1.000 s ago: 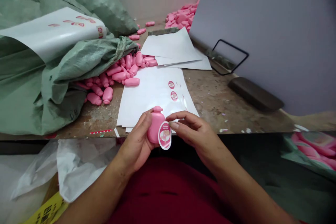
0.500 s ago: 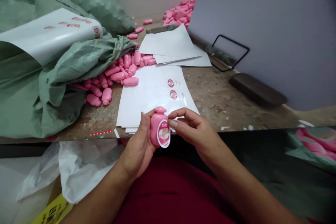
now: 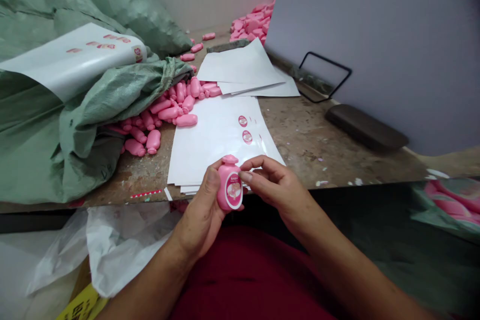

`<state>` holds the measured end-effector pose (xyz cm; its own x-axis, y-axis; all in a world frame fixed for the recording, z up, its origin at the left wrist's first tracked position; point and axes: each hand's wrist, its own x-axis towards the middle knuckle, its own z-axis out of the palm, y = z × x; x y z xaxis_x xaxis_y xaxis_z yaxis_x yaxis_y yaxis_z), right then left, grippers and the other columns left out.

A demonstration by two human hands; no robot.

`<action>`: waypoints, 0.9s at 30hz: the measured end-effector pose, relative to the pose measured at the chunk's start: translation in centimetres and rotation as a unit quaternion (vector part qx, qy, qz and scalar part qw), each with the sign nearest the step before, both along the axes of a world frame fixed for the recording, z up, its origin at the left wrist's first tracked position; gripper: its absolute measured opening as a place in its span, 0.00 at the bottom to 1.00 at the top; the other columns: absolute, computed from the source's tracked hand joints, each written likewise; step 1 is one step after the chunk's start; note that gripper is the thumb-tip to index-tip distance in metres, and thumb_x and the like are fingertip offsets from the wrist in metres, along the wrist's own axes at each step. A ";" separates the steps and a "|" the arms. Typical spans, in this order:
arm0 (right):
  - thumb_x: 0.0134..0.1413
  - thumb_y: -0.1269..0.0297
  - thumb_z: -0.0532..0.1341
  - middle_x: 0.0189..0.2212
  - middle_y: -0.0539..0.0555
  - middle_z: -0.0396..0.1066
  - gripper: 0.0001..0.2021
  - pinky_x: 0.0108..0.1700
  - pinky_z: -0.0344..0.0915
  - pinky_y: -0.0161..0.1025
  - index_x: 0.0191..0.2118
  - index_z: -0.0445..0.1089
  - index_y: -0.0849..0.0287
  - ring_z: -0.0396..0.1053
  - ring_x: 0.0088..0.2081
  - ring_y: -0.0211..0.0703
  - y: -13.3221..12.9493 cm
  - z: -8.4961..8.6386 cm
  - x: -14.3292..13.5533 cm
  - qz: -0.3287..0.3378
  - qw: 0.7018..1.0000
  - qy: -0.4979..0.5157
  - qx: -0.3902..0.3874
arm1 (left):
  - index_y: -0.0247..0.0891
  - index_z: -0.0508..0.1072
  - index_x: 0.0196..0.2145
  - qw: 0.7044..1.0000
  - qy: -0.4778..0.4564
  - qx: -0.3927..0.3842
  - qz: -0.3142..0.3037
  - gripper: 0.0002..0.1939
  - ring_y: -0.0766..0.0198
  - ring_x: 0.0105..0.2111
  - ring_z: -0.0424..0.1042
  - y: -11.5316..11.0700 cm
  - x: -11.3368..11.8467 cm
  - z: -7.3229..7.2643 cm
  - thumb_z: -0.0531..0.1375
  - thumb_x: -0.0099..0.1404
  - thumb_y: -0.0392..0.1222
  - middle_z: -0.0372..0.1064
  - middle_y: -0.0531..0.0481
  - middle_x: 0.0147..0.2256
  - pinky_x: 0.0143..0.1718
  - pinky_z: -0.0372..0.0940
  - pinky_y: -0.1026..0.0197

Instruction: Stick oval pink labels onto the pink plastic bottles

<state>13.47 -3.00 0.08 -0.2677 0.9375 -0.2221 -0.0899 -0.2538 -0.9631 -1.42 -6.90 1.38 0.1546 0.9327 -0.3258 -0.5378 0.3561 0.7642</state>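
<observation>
A small pink plastic bottle (image 3: 223, 174) stands upright in my left hand (image 3: 198, 215), thumb along its side and fingers wrapped behind. On its front is an oval "BABY" sticker (image 3: 234, 191) with a white rim. My right hand (image 3: 276, 181) pinches the sticker's upper right edge between thumb and forefinger, close against the bottle. Behind the bottle lies a white sticker sheet (image 3: 210, 145) on a stack of sheets, with a few oval stickers left at its right side. Whether the sticker's right edge touches the bottle is hidden by my fingertips.
Pink bottles (image 3: 170, 110) spill from a green woven sack (image 3: 97, 95) at the left, and a printed sheet (image 3: 86, 57) lies over the sack. White sheets (image 3: 240, 70) and a heap of pink pieces (image 3: 253, 24) are farther back. A dark brown block (image 3: 365, 126) sits at the right.
The sticker's lower end, which stuck out past the bottle, now lies against its front. The left hand's fingers show at the bottle's lower right. The right hand still pinches the edge.
</observation>
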 end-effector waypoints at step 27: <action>0.51 0.50 0.65 0.25 0.49 0.67 0.12 0.33 0.59 0.39 0.30 0.72 0.52 0.63 0.29 0.42 0.8 -0.6 1.7 -0.101 0.974 -0.158 0.130 | 0.42 0.70 0.53 0.994 0.020 -0.090 -0.051 0.25 0.59 0.38 0.78 0.6 -5.6 -0.6 0.67 0.61 0.54 0.77 0.44 0.44 0.39 0.71 0.58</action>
